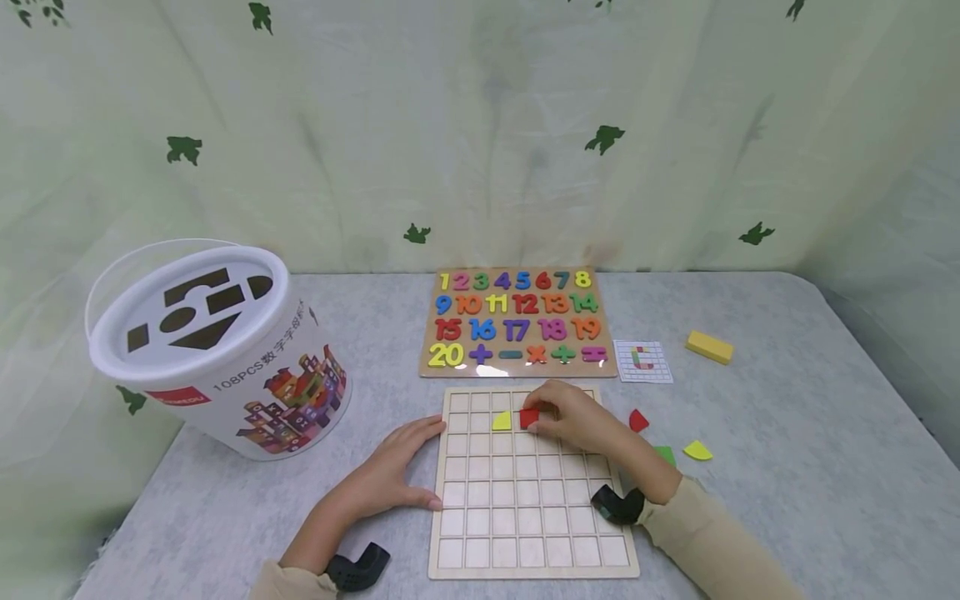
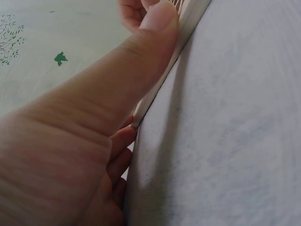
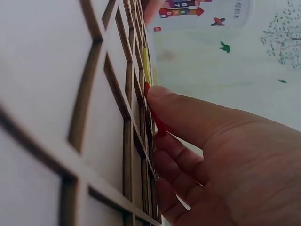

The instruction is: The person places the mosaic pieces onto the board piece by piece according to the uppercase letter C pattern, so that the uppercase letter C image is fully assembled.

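A wooden grid board [image 1: 531, 527] lies flat on the table. My right hand [image 1: 573, 417] pinches a red tile [image 1: 528, 418] between thumb and fingers, over a cell in the board's second row. Just left of it, a yellow quarter-round tile [image 1: 502, 421] sits in its own cell. In the right wrist view the red tile [image 3: 160, 123] is tilted against the grid, beside the yellow tile [image 3: 146, 65]. My left hand [image 1: 386, 471] is spread along the board's left edge, with thumb and fingertips touching it.
Loose pieces lie right of the board: a red one [image 1: 638, 420], a green one [image 1: 664, 455] and a yellow one [image 1: 697, 451]. Behind are a number puzzle [image 1: 517, 329], a pattern card [image 1: 643, 362] and a yellow block [image 1: 709, 347]. A white bucket [image 1: 225, 358] stands at left.
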The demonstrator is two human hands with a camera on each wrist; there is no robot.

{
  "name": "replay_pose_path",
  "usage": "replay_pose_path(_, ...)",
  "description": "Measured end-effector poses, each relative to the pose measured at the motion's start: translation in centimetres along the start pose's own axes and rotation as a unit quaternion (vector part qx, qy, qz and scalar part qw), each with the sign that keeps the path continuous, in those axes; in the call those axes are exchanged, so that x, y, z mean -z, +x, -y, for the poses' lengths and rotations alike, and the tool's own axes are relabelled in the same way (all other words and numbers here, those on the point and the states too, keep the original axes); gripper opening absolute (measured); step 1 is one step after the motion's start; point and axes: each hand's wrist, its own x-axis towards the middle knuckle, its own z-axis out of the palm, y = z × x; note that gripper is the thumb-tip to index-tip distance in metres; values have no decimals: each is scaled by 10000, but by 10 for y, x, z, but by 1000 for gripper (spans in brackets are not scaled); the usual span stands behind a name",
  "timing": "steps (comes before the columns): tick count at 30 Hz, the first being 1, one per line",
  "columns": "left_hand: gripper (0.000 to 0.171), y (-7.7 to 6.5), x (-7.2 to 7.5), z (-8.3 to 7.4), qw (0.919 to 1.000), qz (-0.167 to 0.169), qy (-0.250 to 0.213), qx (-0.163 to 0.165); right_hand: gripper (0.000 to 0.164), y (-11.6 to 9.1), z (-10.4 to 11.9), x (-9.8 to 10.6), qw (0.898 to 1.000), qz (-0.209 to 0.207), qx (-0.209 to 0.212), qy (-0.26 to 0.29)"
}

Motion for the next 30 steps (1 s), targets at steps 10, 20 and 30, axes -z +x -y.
replay_pose_path(10,103,0,0,-1,10000,-7,-53,53,19,1,0,-1,9995,60,122,-302)
replay_pose_path(20,104,0,0,0,10000,-10,25,67,24,1,3,1,9987,216,223,-396)
replay_pose_path(30,104,-1,-1,2,10000,-9,12,5,46,-13,14,26,9993,120,-145,308)
